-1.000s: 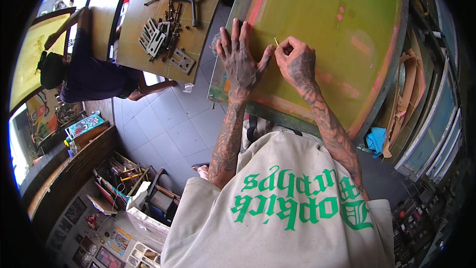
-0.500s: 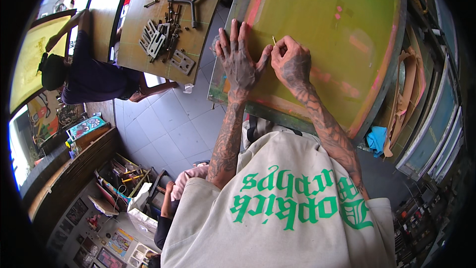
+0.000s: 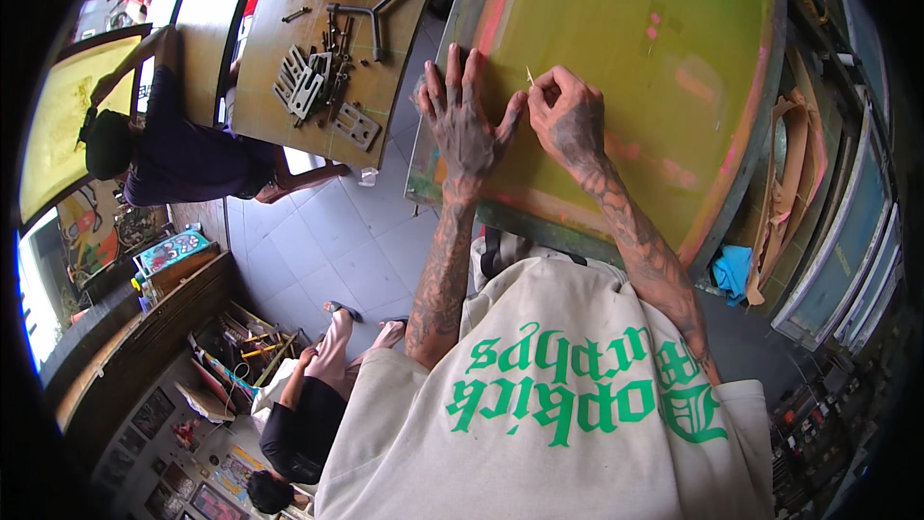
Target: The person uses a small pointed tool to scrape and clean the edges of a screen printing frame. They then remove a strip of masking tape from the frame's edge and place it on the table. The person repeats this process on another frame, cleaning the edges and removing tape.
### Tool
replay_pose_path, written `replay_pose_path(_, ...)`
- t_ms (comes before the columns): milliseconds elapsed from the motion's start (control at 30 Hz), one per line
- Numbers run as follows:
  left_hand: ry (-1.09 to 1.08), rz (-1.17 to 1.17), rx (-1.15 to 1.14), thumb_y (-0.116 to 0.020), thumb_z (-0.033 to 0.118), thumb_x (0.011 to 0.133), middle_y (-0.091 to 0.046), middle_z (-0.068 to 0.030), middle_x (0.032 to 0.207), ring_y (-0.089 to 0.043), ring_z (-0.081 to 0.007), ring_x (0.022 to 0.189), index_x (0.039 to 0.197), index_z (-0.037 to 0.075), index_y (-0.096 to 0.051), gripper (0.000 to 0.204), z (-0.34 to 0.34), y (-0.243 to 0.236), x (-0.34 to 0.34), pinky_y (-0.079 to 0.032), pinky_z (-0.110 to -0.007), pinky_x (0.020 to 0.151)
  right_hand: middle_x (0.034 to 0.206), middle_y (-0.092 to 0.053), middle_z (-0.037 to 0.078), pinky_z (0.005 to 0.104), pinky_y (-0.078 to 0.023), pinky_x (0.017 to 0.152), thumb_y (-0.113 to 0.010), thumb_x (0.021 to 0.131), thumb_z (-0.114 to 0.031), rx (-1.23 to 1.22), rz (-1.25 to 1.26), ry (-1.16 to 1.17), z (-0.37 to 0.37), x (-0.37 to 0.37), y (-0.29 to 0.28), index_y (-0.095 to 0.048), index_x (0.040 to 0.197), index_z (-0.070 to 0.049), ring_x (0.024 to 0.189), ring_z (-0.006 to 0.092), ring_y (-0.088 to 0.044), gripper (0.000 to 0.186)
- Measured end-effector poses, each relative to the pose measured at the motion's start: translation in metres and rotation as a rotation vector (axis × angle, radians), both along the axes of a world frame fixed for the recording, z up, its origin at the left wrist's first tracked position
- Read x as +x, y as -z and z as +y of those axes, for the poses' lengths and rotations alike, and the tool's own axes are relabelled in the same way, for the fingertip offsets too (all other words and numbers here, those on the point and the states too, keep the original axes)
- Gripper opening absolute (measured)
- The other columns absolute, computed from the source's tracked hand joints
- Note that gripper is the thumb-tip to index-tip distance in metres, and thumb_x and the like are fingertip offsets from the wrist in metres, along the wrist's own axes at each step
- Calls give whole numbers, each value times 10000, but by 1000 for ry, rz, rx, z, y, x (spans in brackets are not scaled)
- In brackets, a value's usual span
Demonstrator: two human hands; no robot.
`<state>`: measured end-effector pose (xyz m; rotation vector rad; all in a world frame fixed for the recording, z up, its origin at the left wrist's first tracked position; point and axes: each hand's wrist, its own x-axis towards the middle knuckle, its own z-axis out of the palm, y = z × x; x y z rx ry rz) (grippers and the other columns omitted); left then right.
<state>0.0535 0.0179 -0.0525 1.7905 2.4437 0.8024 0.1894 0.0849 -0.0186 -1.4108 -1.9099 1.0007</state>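
A large silkscreen frame (image 3: 544, 223) lies before me, its yellow-green mesh (image 3: 616, 48) marked with pink stains along the sides. My left hand (image 3: 467, 130) rests flat on the left part of the screen, fingers spread and holding nothing. Just right of its thumb, my right hand (image 3: 570, 116) is closed in a pinch on a thin pale pointed stick (image 3: 528, 75). Only the stick's tip shows above the fingers, close over the mesh. The rest of it is hidden, and I cannot tell whether the tip touches the mesh.
Left of the screen, a wooden table (image 3: 390, 87) bears a Y-shaped wrench (image 3: 373, 19), metal brackets (image 3: 303, 87) and bolts. One person (image 3: 192, 159) works at another screen at far left; another (image 3: 303, 429) sits at lower left. Brown cardboard (image 3: 775, 193) and a blue cloth (image 3: 731, 270) lie at right.
The pale stick's tip stands slightly higher and more upright above my right fingers. My left hand stays in place. At lower left, the seated person has come further into view.
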Motion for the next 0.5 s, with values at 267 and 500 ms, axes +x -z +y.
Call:
replay_pose_path(267,7,-34,-17,-654,595,871,-336,-111,1594,-207,-398,1491,1488,162,-440,784,-1,-4,0,-139,-576,1178,742,-642,164,461,-510,636,-679,849,-94,61,-32,-16,-10,5,10,-582,792,-15,700,367,-647,138)
replay_pose_path(500,56,68,74,-730,479,848,-521,-80,1399,-340,-357,1417,1289,155,-615,559,3,-10,5,-162,-586,1174,767,-638,148,451,-508,649,-677,854,-100,97,-27,0,-8,3,3,-585,809,-26,723,358,-643,127)
